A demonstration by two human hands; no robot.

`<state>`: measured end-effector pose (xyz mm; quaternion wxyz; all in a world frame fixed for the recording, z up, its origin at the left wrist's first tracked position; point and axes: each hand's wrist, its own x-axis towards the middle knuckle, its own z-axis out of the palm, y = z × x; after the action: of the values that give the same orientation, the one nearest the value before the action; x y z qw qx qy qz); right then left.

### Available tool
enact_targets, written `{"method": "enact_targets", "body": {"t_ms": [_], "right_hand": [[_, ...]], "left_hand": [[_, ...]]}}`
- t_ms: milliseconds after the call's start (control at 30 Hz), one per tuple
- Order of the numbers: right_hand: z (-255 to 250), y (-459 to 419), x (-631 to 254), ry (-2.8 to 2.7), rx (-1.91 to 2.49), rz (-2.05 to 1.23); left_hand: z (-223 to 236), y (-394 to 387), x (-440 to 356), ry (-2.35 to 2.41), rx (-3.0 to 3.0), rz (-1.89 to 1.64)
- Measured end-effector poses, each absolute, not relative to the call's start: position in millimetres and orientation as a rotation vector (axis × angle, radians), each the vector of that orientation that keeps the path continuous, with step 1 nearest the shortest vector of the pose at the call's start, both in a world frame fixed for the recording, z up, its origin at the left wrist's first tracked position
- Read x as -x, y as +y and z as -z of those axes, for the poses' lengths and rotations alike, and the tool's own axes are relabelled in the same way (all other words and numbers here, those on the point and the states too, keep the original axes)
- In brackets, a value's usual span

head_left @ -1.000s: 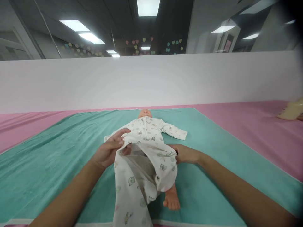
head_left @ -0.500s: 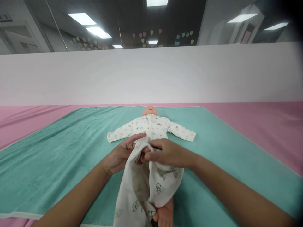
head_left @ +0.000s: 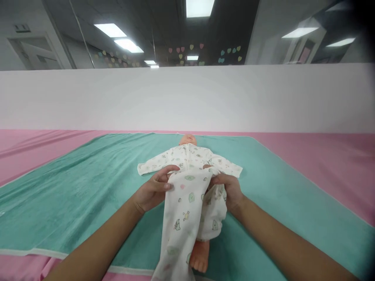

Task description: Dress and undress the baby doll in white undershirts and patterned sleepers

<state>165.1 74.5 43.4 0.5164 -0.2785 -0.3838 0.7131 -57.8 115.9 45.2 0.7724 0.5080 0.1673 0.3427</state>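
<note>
A baby doll lies on its back in a white sleepsuit printed with small animals, its head away from me and its arms spread. My left hand pinches the cloth at the left side of the waist. On the other side, my right hand grips the fabric's edge, its fingertips partly hidden behind it. Between my hands the front of one leg hangs toward me. A bare doll foot sticks out below the bunched other leg. The doll's second foot is out of sight.
Under the doll is a teal blanket with a white border, over a pink cover. A white wall stands behind, with dark glass above it reflecting ceiling lights. Heart-shaped stickers show on the glass.
My right hand went from the doll's right-hand hip to the middle, then back right with the cloth's edge. The opening that showed the inside of the sleepsuit is now covered by its front.
</note>
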Motion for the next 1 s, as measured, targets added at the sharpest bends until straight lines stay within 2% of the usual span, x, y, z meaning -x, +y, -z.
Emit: {"method": "enact_targets", "body": {"t_ms": [333, 567, 767, 1000], "right_hand": [[-45, 62, -136, -1.408, 0.897, -1.659], [-39, 66, -144, -0.981, 0.737, -1.678], [-26, 71, -150, -1.045, 0.788, -1.683], [-32, 67, -140, -1.154, 0.809, -1.703]], "left_hand": [[-50, 107, 49, 0.333, -1.112, -0.887], [-39, 120, 66, 0.396, -1.216, -0.656], [-40, 120, 71, 0.43, -1.406, -0.398], [-49, 105, 61, 0.334, -1.151, -0.792]]}}
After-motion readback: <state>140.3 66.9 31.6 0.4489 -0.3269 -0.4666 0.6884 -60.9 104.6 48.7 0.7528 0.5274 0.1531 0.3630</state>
